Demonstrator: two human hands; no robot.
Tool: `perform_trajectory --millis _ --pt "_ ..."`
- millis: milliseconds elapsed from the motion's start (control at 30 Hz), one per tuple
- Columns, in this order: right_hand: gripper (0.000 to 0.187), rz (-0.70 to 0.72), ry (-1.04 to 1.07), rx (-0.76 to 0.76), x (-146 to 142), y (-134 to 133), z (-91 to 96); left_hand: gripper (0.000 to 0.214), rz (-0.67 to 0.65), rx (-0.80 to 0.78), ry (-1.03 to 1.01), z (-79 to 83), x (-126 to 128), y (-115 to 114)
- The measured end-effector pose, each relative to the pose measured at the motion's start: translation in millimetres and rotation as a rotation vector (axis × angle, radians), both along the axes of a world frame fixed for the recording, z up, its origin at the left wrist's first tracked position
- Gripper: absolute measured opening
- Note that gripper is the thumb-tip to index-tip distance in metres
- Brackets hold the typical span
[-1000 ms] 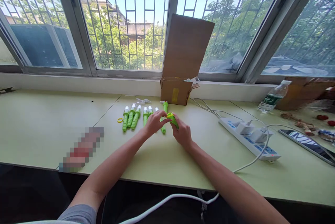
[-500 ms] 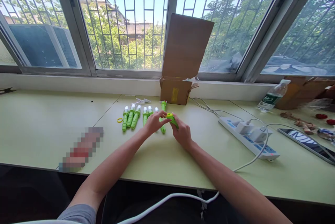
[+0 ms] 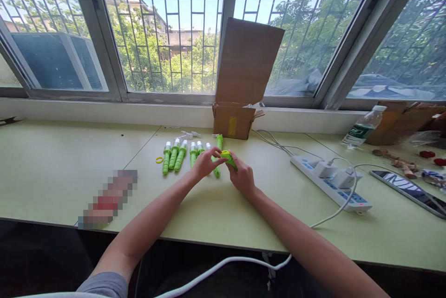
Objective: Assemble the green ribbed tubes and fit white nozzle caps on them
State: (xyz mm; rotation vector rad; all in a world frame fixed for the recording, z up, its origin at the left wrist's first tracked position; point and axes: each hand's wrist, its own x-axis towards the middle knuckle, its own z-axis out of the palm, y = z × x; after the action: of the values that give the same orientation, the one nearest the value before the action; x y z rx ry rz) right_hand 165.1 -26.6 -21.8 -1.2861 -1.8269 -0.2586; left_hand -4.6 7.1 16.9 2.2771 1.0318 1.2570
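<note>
My right hand [image 3: 242, 175] grips a short green plastic part [image 3: 230, 160] with a yellow ring at its upper end. The fingertips of my left hand [image 3: 206, 162] pinch the same part at its ringed end, so both hands meet on it above the table. Left of them lie several green ribbed tubes [image 3: 179, 158] with clear and white tops, some partly hidden behind my left hand. Just behind the hands is another green piece [image 3: 219, 141]. A loose yellow ring [image 3: 159, 160] rests left of the tubes.
An open cardboard box [image 3: 232, 121] stands against the window sill. Small clear plastic pieces [image 3: 191, 134] lie behind the tubes. To the right are a power strip [image 3: 331, 184] with cables, a phone [image 3: 411, 192] and a water bottle [image 3: 365, 127]. A blurred-out item [image 3: 109, 199] lies front left.
Both hands stay almost in place, with the green part turned slightly between the fingers. Nothing else has visibly moved.
</note>
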Motion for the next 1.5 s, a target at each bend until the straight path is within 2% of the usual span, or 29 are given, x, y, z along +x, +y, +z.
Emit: perform_trajectory --millis 267,500,1067,1500 --pt "0.050 0.013 0.026 -0.009 -1.9 0.0 0.1 0.037 -0.074 -0.117 -0.183 -2.9 3.5 4.9" --pt "0.050 0.023 0.055 -0.022 -3.9 -1.4 2.3 0.035 -0.058 -0.082 -0.251 -4.1 7.3 6.1" --pt "0.049 -0.066 -0.037 -0.050 -5.4 -1.3 3.1 0.022 -0.054 0.061 -0.210 -1.4 6.2 1.0" --pt "0.048 -0.065 -0.015 -0.031 -4.7 -2.3 2.9 0.019 -0.047 0.191 0.003 1.4 -3.1 0.6"
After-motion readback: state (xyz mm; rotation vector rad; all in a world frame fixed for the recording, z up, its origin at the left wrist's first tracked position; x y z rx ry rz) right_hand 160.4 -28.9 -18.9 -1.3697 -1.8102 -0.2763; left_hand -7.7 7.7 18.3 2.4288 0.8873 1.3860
